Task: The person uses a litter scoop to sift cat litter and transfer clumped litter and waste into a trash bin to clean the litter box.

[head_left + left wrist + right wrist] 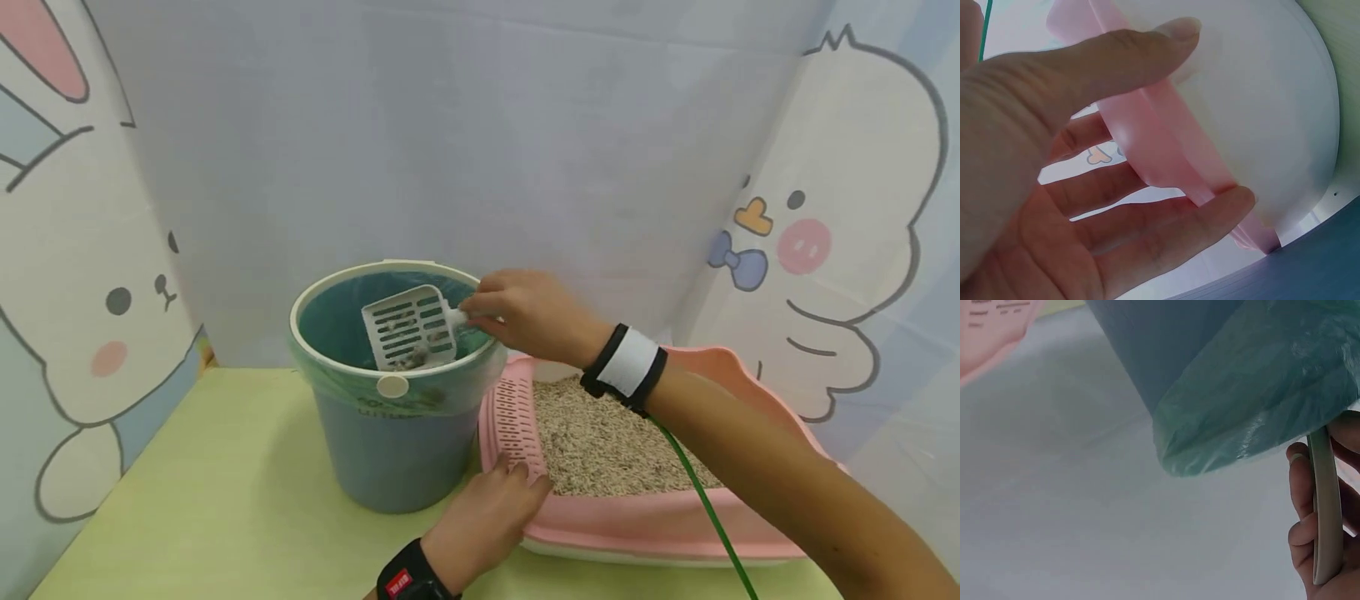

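My right hand (528, 317) holds a white slotted litter scoop (411, 327) by its handle, over the mouth of a blue bucket (390, 467). Some greyish clumps lie at the scoop's lower edge. In the right wrist view, fingers wrap the pale scoop handle (1327, 519) beside the bucket's bag-covered rim. With thumb on the outside and fingers over the top, my left hand (483, 517) grips the near left edge of a pink litter box (660, 525). The left wrist view shows this pink rim (1154, 137) between thumb and fingers, above the box's white base (1272, 119).
A thin translucent green bag (442, 402) lines the bucket and folds over its cream rim. Grainy litter (607, 442) fills the box, beside a perforated pink strip (516, 417). A green cable (705, 492) runs from the right wristband. A pale curtain (450, 150) stands behind the yellow-green table (187, 500).
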Tool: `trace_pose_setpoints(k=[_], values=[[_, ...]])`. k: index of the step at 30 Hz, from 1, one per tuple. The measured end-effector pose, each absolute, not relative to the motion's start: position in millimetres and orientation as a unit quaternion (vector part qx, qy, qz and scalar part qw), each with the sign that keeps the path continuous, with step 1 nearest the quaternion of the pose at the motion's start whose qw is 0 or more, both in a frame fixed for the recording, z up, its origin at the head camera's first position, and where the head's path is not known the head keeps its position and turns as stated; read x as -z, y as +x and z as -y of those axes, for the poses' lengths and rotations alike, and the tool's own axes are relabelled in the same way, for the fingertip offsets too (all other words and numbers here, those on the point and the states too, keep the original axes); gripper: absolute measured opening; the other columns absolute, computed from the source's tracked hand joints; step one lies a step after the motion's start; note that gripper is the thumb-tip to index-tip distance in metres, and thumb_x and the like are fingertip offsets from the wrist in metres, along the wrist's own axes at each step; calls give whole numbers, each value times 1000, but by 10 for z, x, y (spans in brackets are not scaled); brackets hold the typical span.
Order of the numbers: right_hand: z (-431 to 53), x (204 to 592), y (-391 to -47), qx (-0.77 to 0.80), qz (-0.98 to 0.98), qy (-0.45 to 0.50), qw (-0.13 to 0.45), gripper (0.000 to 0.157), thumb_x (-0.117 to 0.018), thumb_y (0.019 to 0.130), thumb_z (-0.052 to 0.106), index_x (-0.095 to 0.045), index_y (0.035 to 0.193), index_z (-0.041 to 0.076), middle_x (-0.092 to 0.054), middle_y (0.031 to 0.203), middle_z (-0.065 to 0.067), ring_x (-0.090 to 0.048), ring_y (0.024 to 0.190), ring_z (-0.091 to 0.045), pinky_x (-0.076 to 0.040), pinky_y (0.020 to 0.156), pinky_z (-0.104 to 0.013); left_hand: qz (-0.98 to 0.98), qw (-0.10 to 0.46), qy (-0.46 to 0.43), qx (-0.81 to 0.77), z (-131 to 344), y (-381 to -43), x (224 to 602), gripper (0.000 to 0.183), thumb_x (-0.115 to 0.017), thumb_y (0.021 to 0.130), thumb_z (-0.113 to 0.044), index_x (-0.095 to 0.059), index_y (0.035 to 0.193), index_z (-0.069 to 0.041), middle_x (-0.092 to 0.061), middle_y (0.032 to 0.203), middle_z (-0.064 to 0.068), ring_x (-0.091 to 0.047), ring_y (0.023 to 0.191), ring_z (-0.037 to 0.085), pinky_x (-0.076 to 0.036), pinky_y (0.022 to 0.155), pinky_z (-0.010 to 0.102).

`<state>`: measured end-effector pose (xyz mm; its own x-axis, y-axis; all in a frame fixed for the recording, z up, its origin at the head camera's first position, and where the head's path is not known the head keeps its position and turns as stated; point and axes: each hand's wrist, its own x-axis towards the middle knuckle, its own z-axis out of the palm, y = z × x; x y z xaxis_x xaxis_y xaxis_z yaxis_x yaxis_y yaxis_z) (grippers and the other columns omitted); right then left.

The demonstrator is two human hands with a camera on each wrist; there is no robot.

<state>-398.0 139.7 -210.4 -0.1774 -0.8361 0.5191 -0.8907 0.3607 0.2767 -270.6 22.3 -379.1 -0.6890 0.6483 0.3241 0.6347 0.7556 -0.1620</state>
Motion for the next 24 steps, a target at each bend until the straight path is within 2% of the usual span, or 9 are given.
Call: trace_pose_setpoints(k=[6, 10, 17, 24], values=[[-1250, 2164, -3817, 151, 676, 571, 440, 21, -75, 95, 11, -77, 116, 15, -75, 106, -4, -68, 98, -22, -58, 89, -35, 927, 162, -337, -24, -244, -2703, 3778, 49, -92, 79, -25, -70, 122, -27, -73, 100, -3, -67, 90, 16, -50, 54, 23], [-1225, 2174, -3779, 211, 638, 558, 487, 20, -74, 96, 12, -76, 116, 13, -73, 108, -5, -64, 95, -21, -53, 83, -34, 931, 147, -332, -27, -244, -2704, 3767, 49, -91, 79, -25, -70, 124, -27, -73, 101, -3, -67, 92, 17, -51, 55, 24], [-1359, 2079, -3743, 122, 640, 550, 522, 15, -73, 97, 7, -76, 111, 9, -72, 101, -8, -63, 87, -25, -53, 76, -36, 927, 166, -333, -38, -249, -2705, 3787, 46, -90, 80, -26, -70, 121, -27, -72, 98, -3, -66, 89, 16, -51, 57, 23], [-1916, 1906, -3510, -26, 709, 473, 523, 14, -77, 94, 12, -77, 105, 3, -77, 96, -15, -68, 79, -30, -56, 65, -40, 926, 164, -339, -34, -234, -2714, 3784, 54, -92, 78, -25, -68, 126, -26, -72, 102, -1, -67, 92, 17, -53, 59, 23]])
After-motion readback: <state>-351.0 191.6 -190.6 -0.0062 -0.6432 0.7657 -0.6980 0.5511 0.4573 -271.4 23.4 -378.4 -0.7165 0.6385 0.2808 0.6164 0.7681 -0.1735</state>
